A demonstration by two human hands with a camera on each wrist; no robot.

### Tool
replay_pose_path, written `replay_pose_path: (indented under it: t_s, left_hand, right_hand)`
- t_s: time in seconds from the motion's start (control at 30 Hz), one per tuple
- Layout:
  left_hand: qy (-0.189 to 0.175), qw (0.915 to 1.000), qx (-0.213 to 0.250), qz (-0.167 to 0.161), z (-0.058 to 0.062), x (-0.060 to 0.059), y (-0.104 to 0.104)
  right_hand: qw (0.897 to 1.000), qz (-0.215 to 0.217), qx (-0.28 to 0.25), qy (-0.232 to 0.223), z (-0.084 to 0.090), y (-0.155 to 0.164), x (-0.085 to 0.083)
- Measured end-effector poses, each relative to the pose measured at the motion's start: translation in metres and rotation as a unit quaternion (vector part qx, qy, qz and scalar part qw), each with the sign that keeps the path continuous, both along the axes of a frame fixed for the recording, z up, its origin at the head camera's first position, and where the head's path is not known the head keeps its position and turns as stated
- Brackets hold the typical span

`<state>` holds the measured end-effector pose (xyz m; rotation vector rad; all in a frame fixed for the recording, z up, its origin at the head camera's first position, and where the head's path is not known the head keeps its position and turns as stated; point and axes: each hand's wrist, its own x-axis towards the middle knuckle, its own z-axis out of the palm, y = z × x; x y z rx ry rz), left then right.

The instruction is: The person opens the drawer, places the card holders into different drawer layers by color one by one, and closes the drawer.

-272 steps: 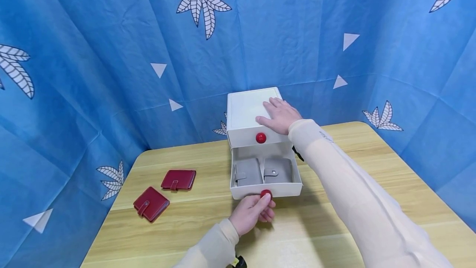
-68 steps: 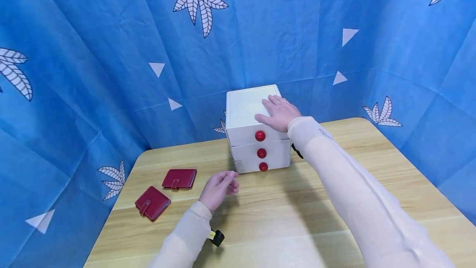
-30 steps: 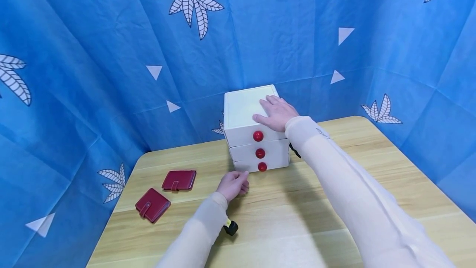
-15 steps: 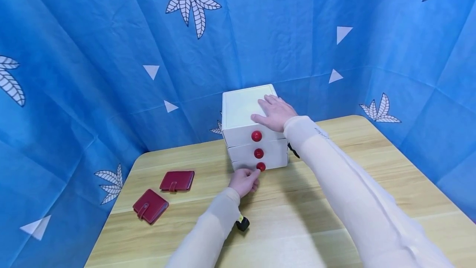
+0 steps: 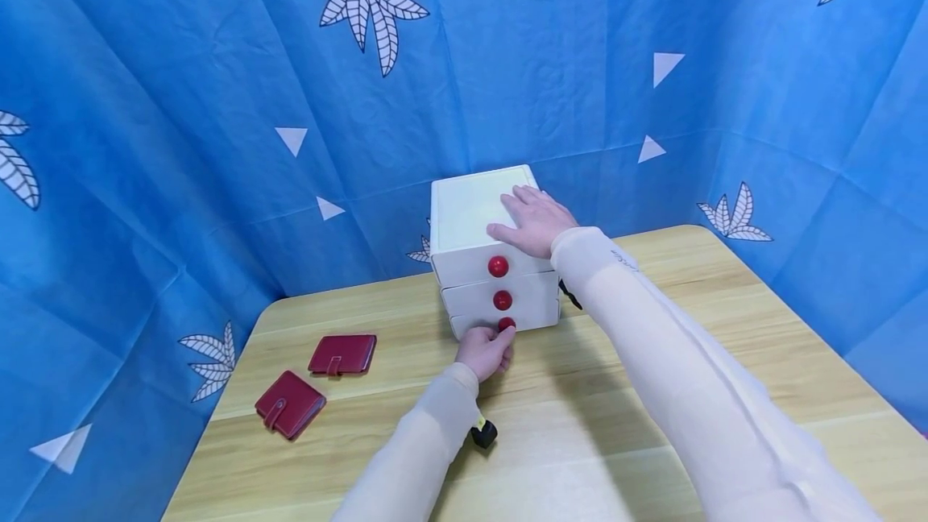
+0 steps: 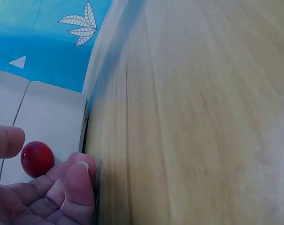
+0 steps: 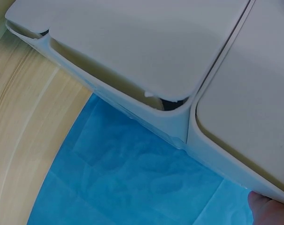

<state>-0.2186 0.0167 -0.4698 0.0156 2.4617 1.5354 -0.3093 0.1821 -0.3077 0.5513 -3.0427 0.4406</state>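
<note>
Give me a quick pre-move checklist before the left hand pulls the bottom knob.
1. Left hand at the bottom knob: ok, fingers close around it.
2. Firm pinch on that knob: cannot tell; the left wrist view shows the knob between thumb and fingers, contact unclear.
3. Right hand flat on top of the drawer box: ok.
4. All three drawers closed: ok.
5. Table in front of the drawers free for pull-out: ok.
6. Two red wallets off to the left, out of the path: ok.
</note>
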Motion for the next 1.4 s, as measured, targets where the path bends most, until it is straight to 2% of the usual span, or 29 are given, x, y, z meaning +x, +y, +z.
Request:
replay_pose_path:
  t_s: [0.53, 0.9, 1.1, 1.3, 1.4]
  left_hand:
    - [-0.016, 0.9983, 0.049, 0.027, -0.005, -0.011, 0.005]
    - [-0.011, 0.9981, 0.056, 0.022, -0.014, -0.019, -0.002]
    - [-0.014, 0.998, 0.056, 0.026, -0.018, -0.018, -0.004]
    - [0.002, 0.9969, 0.079, 0.008, -0.02, -0.013, -0.005]
    - [0.007, 0.9976, 0.069, 0.001, -0.021, -0.009, -0.006]
  right_hand:
    - [1.0, 0.0, 0.001, 0.01, -0.002, -0.001, -0.001]
    - [1.0, -0.008, 0.002, 0.024, -0.01, -0.006, -0.002]
    - [1.0, -0.006, 0.003, 0.021, -0.011, -0.006, -0.002]
    - [1.0, -0.008, 0.007, 0.029, -0.011, -0.006, -0.003]
    - [1.0, -0.011, 0.004, 0.028, -0.012, -0.006, -0.003]
